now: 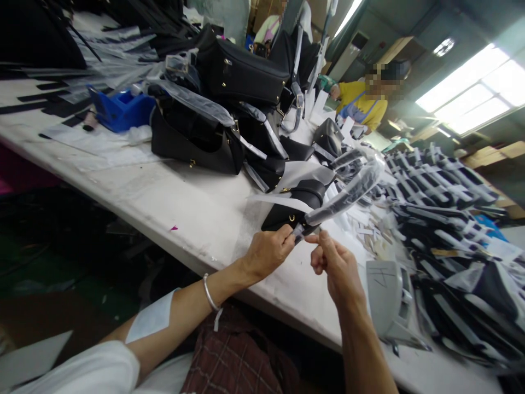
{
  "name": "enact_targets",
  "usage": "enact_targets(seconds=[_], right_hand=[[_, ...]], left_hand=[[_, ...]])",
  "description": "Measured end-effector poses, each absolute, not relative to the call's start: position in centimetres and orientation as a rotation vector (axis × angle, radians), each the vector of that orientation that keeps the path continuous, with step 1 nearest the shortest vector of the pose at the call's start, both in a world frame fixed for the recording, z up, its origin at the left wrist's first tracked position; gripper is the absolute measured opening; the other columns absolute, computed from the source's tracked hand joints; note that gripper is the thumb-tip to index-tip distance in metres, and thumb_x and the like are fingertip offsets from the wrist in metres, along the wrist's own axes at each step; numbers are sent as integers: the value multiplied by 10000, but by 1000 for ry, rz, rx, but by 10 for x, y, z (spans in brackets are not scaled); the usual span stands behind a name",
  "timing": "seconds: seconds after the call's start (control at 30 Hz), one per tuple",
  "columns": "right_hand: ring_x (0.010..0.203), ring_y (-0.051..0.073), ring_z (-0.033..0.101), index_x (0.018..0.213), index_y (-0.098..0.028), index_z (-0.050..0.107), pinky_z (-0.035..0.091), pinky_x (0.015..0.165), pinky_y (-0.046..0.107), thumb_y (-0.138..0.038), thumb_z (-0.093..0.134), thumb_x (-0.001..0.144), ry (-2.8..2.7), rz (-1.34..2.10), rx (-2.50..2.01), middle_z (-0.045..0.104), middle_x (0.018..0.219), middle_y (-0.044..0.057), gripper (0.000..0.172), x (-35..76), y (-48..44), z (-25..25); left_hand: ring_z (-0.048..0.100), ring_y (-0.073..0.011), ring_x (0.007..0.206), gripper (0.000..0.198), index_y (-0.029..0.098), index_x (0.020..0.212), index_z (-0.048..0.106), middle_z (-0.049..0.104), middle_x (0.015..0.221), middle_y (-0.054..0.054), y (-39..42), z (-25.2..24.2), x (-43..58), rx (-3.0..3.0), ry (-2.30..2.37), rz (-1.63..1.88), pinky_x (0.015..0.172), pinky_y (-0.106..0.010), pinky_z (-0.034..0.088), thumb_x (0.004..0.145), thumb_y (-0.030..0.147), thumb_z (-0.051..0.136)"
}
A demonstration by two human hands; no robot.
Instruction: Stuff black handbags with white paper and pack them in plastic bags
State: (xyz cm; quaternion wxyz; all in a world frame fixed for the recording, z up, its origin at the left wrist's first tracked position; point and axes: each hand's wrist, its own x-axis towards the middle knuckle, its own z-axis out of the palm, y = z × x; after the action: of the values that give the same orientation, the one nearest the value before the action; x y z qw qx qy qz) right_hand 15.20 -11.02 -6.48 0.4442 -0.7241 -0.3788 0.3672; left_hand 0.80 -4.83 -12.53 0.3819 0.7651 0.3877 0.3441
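Note:
My left hand (pixel 268 251) is closed, its thumb and forefinger pinching the lower end of a bag strap (pixel 346 191). Clear plastic wraps the strap, which arches up to the right. My right hand (pixel 334 262) is beside that end, forefinger stretched toward it and the other fingers curled; nothing shows in its grasp. Whether the fingertip touches the strap is unclear. Just beyond my hands lies a black handbag (pixel 279 213) with a gold-coloured ring, partly covered by a white sheet.
More black handbags (pixel 197 137) are piled behind on the white table (pixel 164 191). A blue tape dispenser (pixel 121 109) sits far left. To the right are a grey box-like device (pixel 385 295) and stacks of wrapped straps (pixel 443 186). A person in yellow (pixel 361 101) works across the table.

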Motion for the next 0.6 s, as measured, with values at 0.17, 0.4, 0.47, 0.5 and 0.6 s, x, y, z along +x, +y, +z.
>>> enact_targets(seconds=[0.17, 0.4, 0.47, 0.5, 0.6], right_hand=[[407, 90, 478, 802, -162, 663, 387, 425, 210, -671, 663, 776, -1035, 871, -1875, 586, 506, -15, 510, 137, -108, -62], [410, 80, 483, 717, -176, 594, 381, 412, 194, -534, 751, 740, -1010, 937, -1766, 584, 518, -26, 392, 141, -104, -72], [398, 82, 487, 708, -172, 594, 371, 404, 192, -540, 771, 715, -974, 881, -1851, 593, 508, -19, 409, 151, -106, -79], [393, 81, 487, 706, -167, 597, 366, 403, 191, -545, 784, 697, -946, 867, -1873, 599, 508, -14, 422, 155, -107, -83], [391, 78, 490, 731, -154, 620, 365, 409, 194, -584, 801, 657, -838, 919, -1809, 628, 536, 2, 473, 161, -110, -93]], left_hand=[[619, -169, 615, 273, 180, 940, 598, 682, 724, -45, -51, -128, 8, 2275, 1060, 764, 504, -270, 227, 1011, 293, 361], [507, -129, 535, 260, 193, 816, 525, 541, 621, 11, -50, -123, 4, 1801, 885, 852, 509, -243, 274, 975, 329, 370], [388, -103, 442, 299, 209, 788, 482, 423, 546, 57, -47, -121, 1, 1448, 760, 823, 464, -227, 272, 978, 391, 340], [318, -95, 402, 312, 217, 791, 467, 366, 518, 79, -46, -120, -1, 1283, 707, 790, 432, -222, 255, 977, 425, 327], [234, -82, 375, 313, 221, 798, 463, 303, 490, 106, -44, -120, -4, 1069, 642, 752, 397, -211, 224, 960, 465, 354]])
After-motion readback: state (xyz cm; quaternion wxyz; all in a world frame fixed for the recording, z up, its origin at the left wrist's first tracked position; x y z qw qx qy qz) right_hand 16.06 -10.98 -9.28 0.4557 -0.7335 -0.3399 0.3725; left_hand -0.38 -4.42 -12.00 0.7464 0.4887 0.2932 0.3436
